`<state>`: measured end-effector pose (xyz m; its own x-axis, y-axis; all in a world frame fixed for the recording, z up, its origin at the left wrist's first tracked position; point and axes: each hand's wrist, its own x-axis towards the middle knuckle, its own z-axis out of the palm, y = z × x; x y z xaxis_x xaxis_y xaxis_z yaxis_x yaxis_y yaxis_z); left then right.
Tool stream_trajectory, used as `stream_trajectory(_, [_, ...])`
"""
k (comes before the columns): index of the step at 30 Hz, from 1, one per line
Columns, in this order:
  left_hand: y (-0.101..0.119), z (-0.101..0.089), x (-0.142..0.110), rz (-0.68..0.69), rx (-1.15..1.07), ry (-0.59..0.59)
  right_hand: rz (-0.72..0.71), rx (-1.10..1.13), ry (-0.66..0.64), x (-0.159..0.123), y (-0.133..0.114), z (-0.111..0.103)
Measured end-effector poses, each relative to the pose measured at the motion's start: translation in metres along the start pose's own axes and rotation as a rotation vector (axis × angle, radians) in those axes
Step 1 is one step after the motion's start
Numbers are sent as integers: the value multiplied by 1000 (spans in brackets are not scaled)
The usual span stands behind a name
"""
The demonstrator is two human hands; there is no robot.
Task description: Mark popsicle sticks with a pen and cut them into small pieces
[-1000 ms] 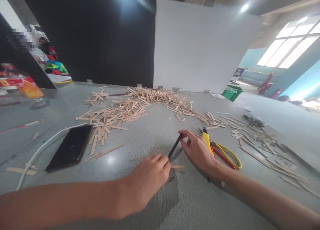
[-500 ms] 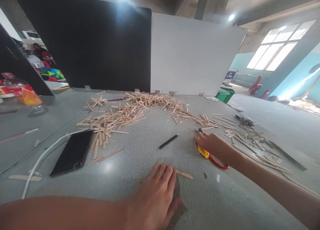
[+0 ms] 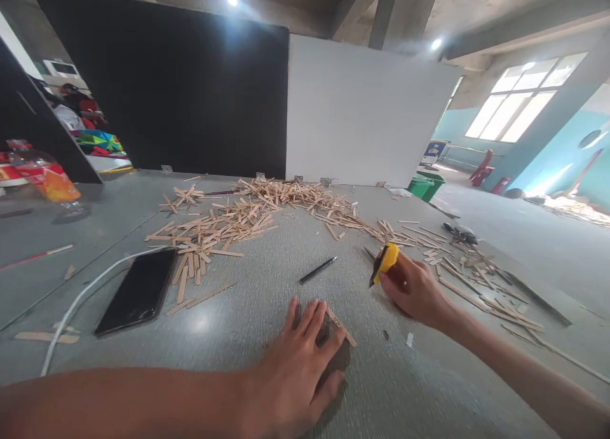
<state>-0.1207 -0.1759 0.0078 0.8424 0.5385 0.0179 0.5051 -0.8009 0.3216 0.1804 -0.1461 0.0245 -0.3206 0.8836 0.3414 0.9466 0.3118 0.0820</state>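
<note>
My left hand (image 3: pixel 302 363), fingers spread, touches a flat, pale wooden stick (image 3: pixel 351 338) with dark marks; my right hand (image 3: pixel 414 290) grips a yellow-and-black cutter (image 3: pixel 387 258).

No legible txt — bottle label (image 3: pixel 56 183), blue sign (image 3: pixel 434 150) & wooden stick (image 3: pixel 351 339) marks all too blurred/small.

Single stick (image 3: pixel 349 337) on table (image 3: pixel 267 280); pen (image 3: pixel 318 270) behind; phone (image 3: pixel 138 290) left.
</note>
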Motion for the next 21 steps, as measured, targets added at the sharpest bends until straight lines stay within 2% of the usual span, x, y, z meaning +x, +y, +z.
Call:
stream_trajectory(2, [0,1,0,-9,-1,17,165,481,40,-4,-18,5])
stream_trajectory(3, [0,2,1,-7,1,17,197,624,61,-5,-26,9])
stream_trajectory(5, [-1,2,1,3,7,4,265,769,105,-7,-35,17])
stream_trajectory(10, [-1,-1,4,20,2,-12,390,890,113,-10,-34,31])
stream_trajectory(15, [-1,-5,9,24,-15,-44,553,1066,-48,-21,-43,27])
stream_trajectory(21, [-6,0,10,71,-25,-15,329,1065,-124,-21,-65,17])
